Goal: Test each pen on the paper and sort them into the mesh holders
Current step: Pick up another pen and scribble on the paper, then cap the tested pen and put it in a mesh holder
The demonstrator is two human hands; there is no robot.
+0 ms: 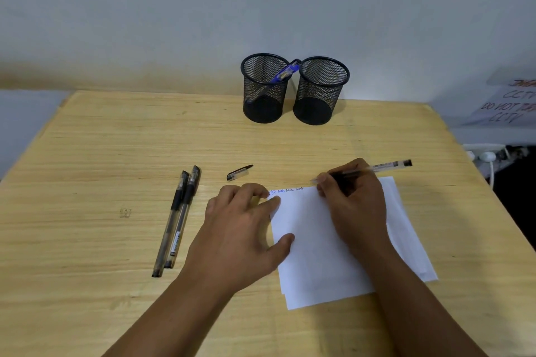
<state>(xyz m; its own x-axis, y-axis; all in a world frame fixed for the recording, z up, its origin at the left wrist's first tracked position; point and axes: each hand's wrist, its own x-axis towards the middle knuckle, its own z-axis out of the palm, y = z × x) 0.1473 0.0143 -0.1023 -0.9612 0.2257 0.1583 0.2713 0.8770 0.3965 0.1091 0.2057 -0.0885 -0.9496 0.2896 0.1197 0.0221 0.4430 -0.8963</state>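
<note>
My right hand pinched the uncapped pen in a writing grip, tip down at the top edge of the paper, so I could see whether it marked beside the faint scribbles there. My left hand lay spread and flat, fingertips and thumb pressing the sheet's left edge to stop it sliding. The pen's cap lay just beyond, within reach for recapping. Two capped pens waited side by side to the left. Farther back stood the left mesh holder, holding a blue pen, and the right mesh holder.
</note>
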